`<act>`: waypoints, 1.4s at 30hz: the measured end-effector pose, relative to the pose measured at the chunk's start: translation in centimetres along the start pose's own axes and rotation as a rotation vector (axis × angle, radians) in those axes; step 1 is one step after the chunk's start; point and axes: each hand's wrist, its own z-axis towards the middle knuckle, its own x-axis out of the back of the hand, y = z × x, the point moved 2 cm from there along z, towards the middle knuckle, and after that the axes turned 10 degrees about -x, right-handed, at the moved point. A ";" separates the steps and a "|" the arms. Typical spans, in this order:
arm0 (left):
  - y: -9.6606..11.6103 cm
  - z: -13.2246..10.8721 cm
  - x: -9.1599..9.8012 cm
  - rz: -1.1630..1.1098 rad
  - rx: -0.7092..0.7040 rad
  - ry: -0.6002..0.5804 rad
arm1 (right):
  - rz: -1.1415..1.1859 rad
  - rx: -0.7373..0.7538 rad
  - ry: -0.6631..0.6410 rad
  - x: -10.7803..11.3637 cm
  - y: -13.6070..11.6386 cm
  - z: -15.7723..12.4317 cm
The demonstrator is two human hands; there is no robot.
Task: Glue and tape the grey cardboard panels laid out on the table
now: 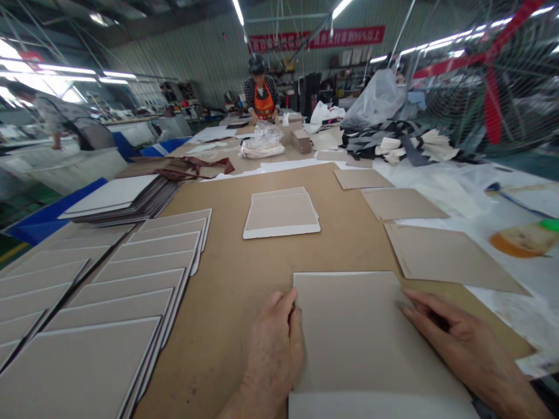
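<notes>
A grey-beige board sheet (pixel 353 331) lies flat on the brown table (pixel 244 273) right in front of me. My left hand (pixel 273 349) rests against its left edge, fingers together and lying flat beside the sheet. My right hand (pixel 463 343) lies on its right edge, fingers stretched out over the corner. Neither hand grips anything. A small stack of similar boards (pixel 282 215) sits farther back at the middle of the table.
Overlapping rows of grey boards (pixel 131 291) fan out on the left. Loose brown sheets (pixel 445 256) lie to the right, near an orange object (pixel 522 240). A person in an orange apron (pixel 261 96) works at the far end, beside plastic bags (pixel 263 141) and dark scraps (pixel 393 142).
</notes>
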 end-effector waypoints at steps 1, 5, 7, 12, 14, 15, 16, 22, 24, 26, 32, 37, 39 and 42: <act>0.0 0.1 0.0 -0.006 -0.002 -0.004 | -0.001 -0.003 0.008 0.0 0.0 0.0; -0.1 0.1 0.0 -0.012 0.003 -0.035 | -0.007 -0.009 0.025 0.0 0.1 0.0; -0.1 0.0 0.0 0.001 0.008 -0.045 | -0.003 -0.010 0.027 0.0 0.3 0.1; 0.0 0.1 0.0 0.041 0.005 -0.054 | -0.015 -0.005 0.026 -0.3 0.3 0.3; -0.1 0.2 0.0 0.058 0.004 -0.061 | -0.013 -0.005 0.019 -0.3 0.2 0.3; -0.2 0.2 -0.1 0.065 0.003 -0.064 | -0.010 -0.004 0.015 -0.3 0.1 0.3; -0.3 0.1 -0.2 0.070 -0.001 -0.062 | -0.010 -0.005 0.009 -0.3 0.0 0.2; -1.3 0.1 -0.6 0.069 -0.084 -0.002 | -0.032 0.029 -0.071 -0.2 -0.9 0.0; -1.5 0.0 -0.7 0.078 -0.095 0.002 | -0.043 0.038 -0.091 -0.2 -1.2 0.1; -1.7 0.0 -0.8 0.093 -0.101 -0.001 | -0.057 0.034 -0.106 -0.2 -1.3 0.1; -1.8 0.1 -0.8 0.125 -0.117 -0.023 | -0.113 0.060 -0.101 -0.3 -1.4 0.1; -1.5 0.2 -0.8 0.142 -0.131 -0.031 | -0.222 0.133 -0.082 -0.6 -1.3 0.1; -1.4 0.2 -0.8 0.155 -0.138 -0.038 | -0.310 0.188 -0.047 -0.7 -1.4 -0.2; -1.3 0.1 -1.0 0.179 -0.136 -0.030 | -0.479 0.235 0.048 -1.0 -1.7 -0.8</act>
